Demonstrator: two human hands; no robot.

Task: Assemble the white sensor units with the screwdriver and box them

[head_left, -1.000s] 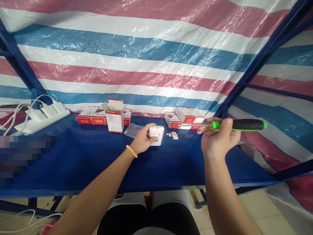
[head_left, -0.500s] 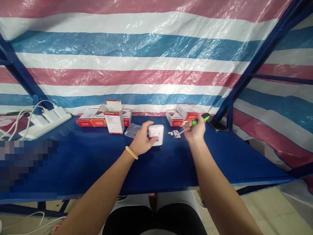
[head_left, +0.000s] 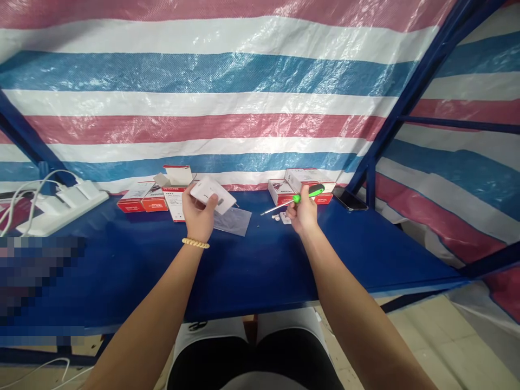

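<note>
The left hand (head_left: 197, 214) has its grip closed around a white switch unit (head_left: 212, 194), lifted tilted above the blue counter (head_left: 252, 260) at frame centre-left. The right hand (head_left: 304, 214) clenches a green-handled screwdriver (head_left: 293, 200), tip pointing left.

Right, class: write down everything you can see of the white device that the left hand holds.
The white device is a small, flat, squarish box with rounded corners, smooth like plastic, with a dark mark near its right end. The left hand holds it tilted above the blue table, fingers under and around its left part. Only that hand touches it. A clear plastic bag lies on the table below it; red-and-white boxes stand behind.
</note>
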